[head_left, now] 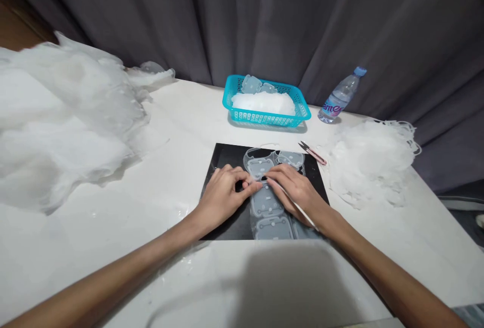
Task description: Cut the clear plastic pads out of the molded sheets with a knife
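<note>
A translucent pale-blue sheet of moulded pieces (269,202) lies on a black mat (227,159) in the middle of the white table. My left hand (223,192) rests on the mat with its fingertips pinched together at the sheet's left edge. My right hand (297,189) lies on the sheet and grips a thin white stick-like tool (293,202), whose tip meets the left fingertips.
A turquoise basket (266,115) with white material and loose pale-blue pieces stands behind the mat. Small snips (312,152) lie to its right, beside a pile of clear plastic scraps (372,161). A water bottle (339,97) stands at the back. White film (56,121) is heaped at left.
</note>
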### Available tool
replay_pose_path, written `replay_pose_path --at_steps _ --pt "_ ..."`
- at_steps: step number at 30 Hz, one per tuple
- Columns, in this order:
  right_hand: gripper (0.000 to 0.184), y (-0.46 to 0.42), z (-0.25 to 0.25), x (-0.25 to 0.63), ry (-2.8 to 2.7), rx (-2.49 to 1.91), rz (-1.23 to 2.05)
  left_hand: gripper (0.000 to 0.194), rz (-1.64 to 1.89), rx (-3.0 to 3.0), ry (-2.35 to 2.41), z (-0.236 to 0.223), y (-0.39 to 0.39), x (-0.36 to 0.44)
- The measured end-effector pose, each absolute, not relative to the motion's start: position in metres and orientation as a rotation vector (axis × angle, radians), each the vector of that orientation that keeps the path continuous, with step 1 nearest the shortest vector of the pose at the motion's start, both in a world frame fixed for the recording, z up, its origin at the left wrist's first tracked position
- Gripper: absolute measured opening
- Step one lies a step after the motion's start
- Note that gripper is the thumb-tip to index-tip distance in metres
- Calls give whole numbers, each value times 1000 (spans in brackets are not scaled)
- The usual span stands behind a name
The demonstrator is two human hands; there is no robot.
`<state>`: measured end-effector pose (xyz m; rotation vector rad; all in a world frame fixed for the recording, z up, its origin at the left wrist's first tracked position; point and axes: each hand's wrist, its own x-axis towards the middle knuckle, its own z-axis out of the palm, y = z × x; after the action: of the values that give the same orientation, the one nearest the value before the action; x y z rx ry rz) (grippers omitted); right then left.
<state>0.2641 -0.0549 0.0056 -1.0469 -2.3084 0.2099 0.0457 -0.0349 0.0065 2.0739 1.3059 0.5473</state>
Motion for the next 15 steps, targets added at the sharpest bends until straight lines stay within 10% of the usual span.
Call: replay_pose_path --at_steps 15 --pt "17 -67 17 262 -1848 -1150 566 46 699 1638 1197 29 -36 39"
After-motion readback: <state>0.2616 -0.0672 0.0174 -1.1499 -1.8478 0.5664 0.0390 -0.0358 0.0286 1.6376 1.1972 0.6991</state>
